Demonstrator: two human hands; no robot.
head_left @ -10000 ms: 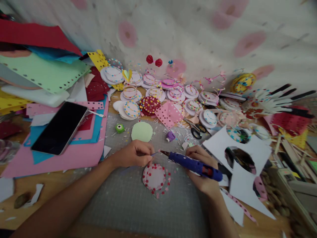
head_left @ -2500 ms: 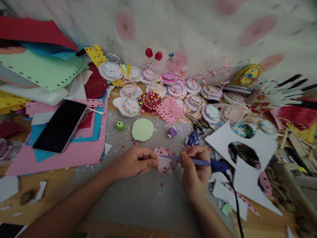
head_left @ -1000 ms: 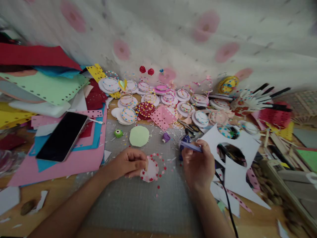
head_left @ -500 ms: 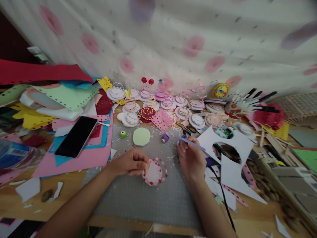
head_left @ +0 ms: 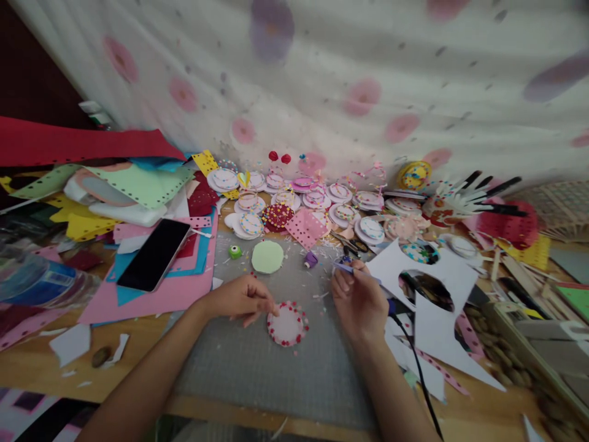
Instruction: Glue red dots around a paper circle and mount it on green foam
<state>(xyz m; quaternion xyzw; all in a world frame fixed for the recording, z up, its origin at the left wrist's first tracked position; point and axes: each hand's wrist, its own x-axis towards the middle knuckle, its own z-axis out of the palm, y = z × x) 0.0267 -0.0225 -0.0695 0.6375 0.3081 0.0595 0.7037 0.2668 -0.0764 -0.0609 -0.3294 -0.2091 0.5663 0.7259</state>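
Note:
A round white paper disc [head_left: 286, 326], ringed with small red and pink pieces, lies flat on the grey cutting mat [head_left: 257, 380]. At its upper left edge are the fingertips of my left hand [head_left: 243, 299], loosely spread; whether they touch the disc is hard to see. My right hand [head_left: 359, 301], to the right of the disc and apart from it, is closed around slim lavender tweezers [head_left: 346, 268] pointing left. Behind the disc sit a pale green paper circle [head_left: 267, 256], a small green one-eyed figure [head_left: 235, 252] and a little purple object [head_left: 311, 260].
Several decorated paper discs [head_left: 315, 197] crowd the back. A phone [head_left: 155, 255] rests on coloured sheets at left, beside a plastic bottle [head_left: 41, 279]. At right are scissors [head_left: 356, 245], cut white paper [head_left: 437, 319], a black cable [head_left: 416, 362] and a cup of tools [head_left: 444, 212].
My left fingers have loosened from the beaded-looking ring, which now lies down around the disc's edge. My right hand still holds the tweezers, their angle slightly changed. The view has shifted slightly.

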